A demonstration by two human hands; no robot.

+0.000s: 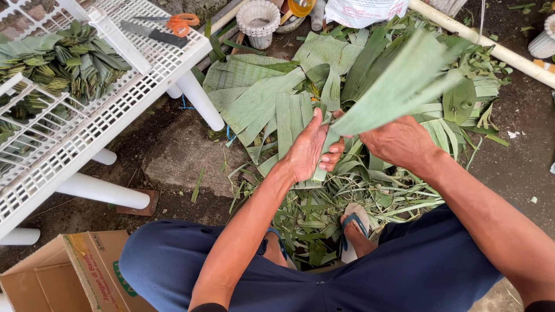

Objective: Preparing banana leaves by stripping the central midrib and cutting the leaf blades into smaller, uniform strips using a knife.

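Cardboard box (69, 271), brown and open at the top, sits at lower left; one flap carries a printed label in green and red. White plastic sack (364, 10) with dark print lies at the top edge, beside a white latticed plastic basket (258, 22). White perforated plastic rack (110, 104) on round tubular legs occupies the upper left, holding stacks of folded green leaf pieces (63, 60). Orange-handled scissors (176, 23) and a dark-handled knife (153, 33) lie on its far end.

Left hand (306, 151) is clasped around the lower end of a long green leaf strip (393, 86), thumb upward. Right hand (399, 141) grips the same strip just beside it, fingertips (330, 157) curled around the folded edge. The strip is smooth, ribbed lengthwise, and fans upward to the right, held above the pile.

Beneath lies a heap of broad flat leaves (260, 98), matte pale green, over narrow trimmings on dark soil. Blue-strapped sandals (355, 222) show below, near dark blue trousers (404, 277).
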